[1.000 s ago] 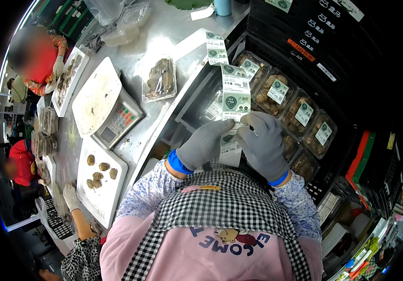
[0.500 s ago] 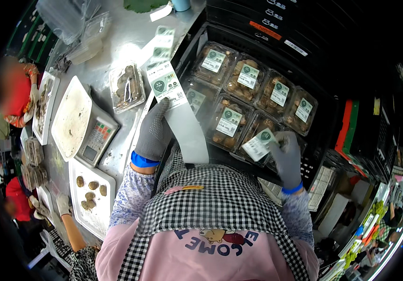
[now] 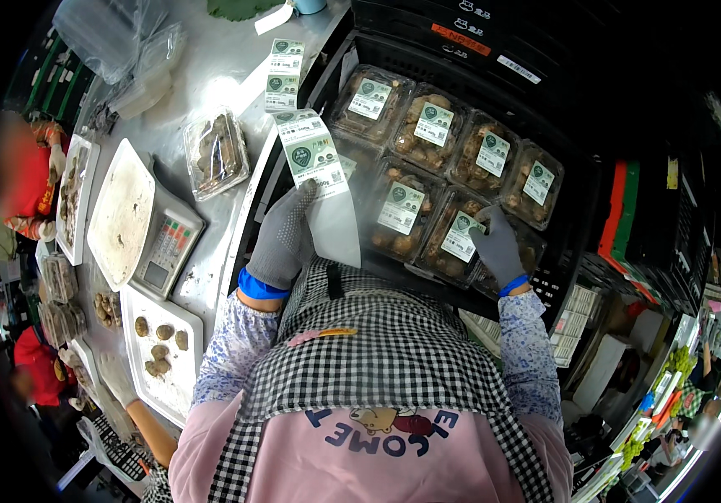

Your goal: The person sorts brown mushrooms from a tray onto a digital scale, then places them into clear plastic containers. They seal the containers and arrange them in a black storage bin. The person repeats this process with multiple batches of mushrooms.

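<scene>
My left hand (image 3: 285, 226), gloved in grey, grips a long strip (image 3: 331, 226) of green-and-white labels with pale backing, hanging over the left edge of a black crate (image 3: 341, 49). Clear clamshell packs (image 3: 404, 233) of brown lumpy produce, possibly mushrooms, fill much of the crate, several bearing labels. My right hand (image 3: 495, 239), also gloved, has curled fingers pinching at the upper right corner of a label (image 3: 459, 241) lying on the front middle pack. Part of the pack at the lower right is hidden behind this hand.
On the steel table (image 3: 218, 75) are a scale (image 3: 172, 251), white trays (image 3: 168, 394) with produce, a filled clamshell (image 3: 214, 155) and empty containers (image 3: 151, 84). Co-workers (image 3: 33, 360) work along the left side. Stacked black crates (image 3: 654, 235) stand at the right.
My hands separated, the left keeping the strip. My right hand carried a single label rightward, then moved up and left, laying it on the front middle pack.
</scene>
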Demonstrator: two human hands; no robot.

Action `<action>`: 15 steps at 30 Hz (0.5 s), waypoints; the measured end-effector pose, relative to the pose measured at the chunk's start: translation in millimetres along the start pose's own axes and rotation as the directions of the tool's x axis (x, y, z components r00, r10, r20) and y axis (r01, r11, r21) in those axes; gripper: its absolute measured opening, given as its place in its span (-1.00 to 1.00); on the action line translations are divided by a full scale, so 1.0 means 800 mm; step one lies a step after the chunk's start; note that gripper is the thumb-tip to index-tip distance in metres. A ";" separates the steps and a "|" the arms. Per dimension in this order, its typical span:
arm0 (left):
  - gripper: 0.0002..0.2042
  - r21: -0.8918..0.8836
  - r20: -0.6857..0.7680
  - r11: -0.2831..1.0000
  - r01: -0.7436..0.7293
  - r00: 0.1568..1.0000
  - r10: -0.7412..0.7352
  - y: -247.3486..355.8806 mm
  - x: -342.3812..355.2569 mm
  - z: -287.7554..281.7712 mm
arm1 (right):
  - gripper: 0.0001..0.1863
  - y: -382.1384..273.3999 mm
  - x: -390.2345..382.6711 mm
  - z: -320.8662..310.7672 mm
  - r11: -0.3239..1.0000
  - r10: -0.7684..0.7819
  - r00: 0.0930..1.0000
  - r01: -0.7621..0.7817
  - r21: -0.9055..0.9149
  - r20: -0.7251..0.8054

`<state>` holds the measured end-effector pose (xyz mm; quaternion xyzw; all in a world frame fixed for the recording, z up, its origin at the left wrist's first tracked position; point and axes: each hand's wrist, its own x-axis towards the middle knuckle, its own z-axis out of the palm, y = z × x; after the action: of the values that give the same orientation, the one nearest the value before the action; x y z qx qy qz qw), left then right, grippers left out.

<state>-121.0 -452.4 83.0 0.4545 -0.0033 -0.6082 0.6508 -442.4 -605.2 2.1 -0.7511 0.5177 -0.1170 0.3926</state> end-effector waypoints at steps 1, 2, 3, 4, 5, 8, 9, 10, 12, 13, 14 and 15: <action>-0.58 -0.004 -0.005 1.000 0.002 1.000 -0.002 0.000 -0.001 0.000 | -0.72 0.002 0.001 0.004 0.999 -0.002 1.000 0.002 -0.052 0.004; -0.58 -0.008 -0.009 1.000 0.004 1.000 -0.004 0.000 -0.003 0.001 | -0.70 0.004 0.002 0.009 0.995 -0.003 1.000 0.004 -0.103 0.007; -0.58 -0.013 -0.012 1.000 0.007 1.000 -0.007 -0.001 -0.003 0.002 | -0.67 0.007 0.002 0.014 0.988 -0.003 1.000 0.004 -0.156 0.009; -0.58 0.000 0.000 1.000 0.006 1.000 -0.006 -0.003 -0.003 0.002 | -0.63 0.013 0.001 0.021 0.977 -0.020 1.000 0.016 -0.212 -0.017; -0.58 0.013 0.012 1.000 0.005 1.000 -0.005 -0.005 -0.002 0.002 | -0.59 0.019 0.000 0.028 0.963 -0.039 0.998 0.027 -0.269 -0.042; -0.56 0.069 0.028 0.997 0.015 0.999 -0.017 -0.008 -0.005 0.004 | -0.44 -0.012 -0.004 0.025 0.808 -0.021 0.998 -0.017 -0.589 -0.058; -0.55 0.089 0.026 0.996 0.015 1.000 -0.017 -0.008 -0.007 0.004 | -0.38 -0.030 -0.003 0.016 0.710 -0.008 0.998 -0.034 -0.703 -0.056; -0.53 0.075 0.065 0.997 0.028 0.997 -0.033 -0.009 -0.008 0.003 | -0.38 -0.044 -0.004 0.009 0.719 -0.156 0.985 0.057 -0.693 -0.081; -0.50 0.335 0.224 0.935 -0.116 0.974 0.041 -0.024 -0.004 -0.017 | -0.37 -0.072 -0.011 -0.006 0.697 -0.435 0.890 0.239 -0.676 -0.135; -0.53 0.388 0.239 0.918 -0.087 0.971 -0.009 -0.021 -0.011 -0.003 | -0.41 -0.096 -0.017 -0.010 0.858 -0.379 0.924 0.331 -0.393 -0.050; -0.55 0.437 0.252 0.897 -0.061 0.966 -0.057 -0.017 -0.019 0.010 | -0.45 -0.131 -0.027 -0.009 0.935 -0.345 0.937 0.348 -0.069 0.056; -0.57 0.487 0.264 0.873 -0.040 0.959 -0.103 -0.013 -0.028 0.023 | -0.48 -0.154 -0.036 -0.003 0.920 -0.342 0.925 0.293 0.260 0.166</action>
<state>-145.2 -444.2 99.8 0.5125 -0.2414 -0.6566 0.4979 -371.6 -562.2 97.7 -0.7827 0.3274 -0.1594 0.5047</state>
